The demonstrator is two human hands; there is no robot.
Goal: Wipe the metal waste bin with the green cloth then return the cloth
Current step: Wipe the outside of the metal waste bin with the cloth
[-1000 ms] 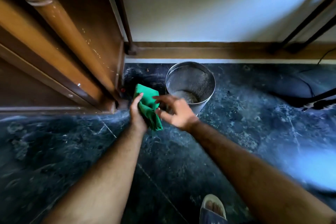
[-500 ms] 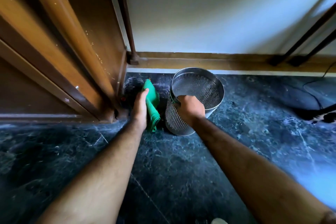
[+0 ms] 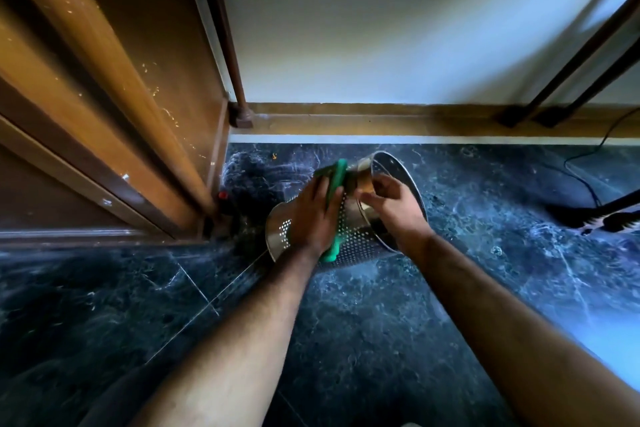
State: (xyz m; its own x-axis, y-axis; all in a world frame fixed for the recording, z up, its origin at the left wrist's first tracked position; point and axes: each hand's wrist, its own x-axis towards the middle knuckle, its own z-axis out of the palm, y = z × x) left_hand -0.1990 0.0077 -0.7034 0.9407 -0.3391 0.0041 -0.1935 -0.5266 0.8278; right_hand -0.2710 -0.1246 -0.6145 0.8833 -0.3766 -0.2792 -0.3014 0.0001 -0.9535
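Note:
The perforated metal waste bin (image 3: 356, 239) lies tipped on its side above the dark marble floor, its open mouth turned to the right and away. My right hand (image 3: 391, 208) grips the bin at its rim. My left hand (image 3: 311, 215) presses the folded green cloth (image 3: 336, 177) flat against the bin's outer wall; the cloth shows above my fingers and again below my palm.
A brown wooden cabinet (image 3: 114, 107) with a rounded post stands at the left, close to the bin. A wooden skirting board (image 3: 381, 121) runs along the white wall behind. Dark metal legs (image 3: 568, 69) and a black cable (image 3: 585, 180) are at the right.
The bin stood upright with my right hand on its rim; now it is tipped on its side. My left hand has brought the cloth from beside the bin onto its outer wall.

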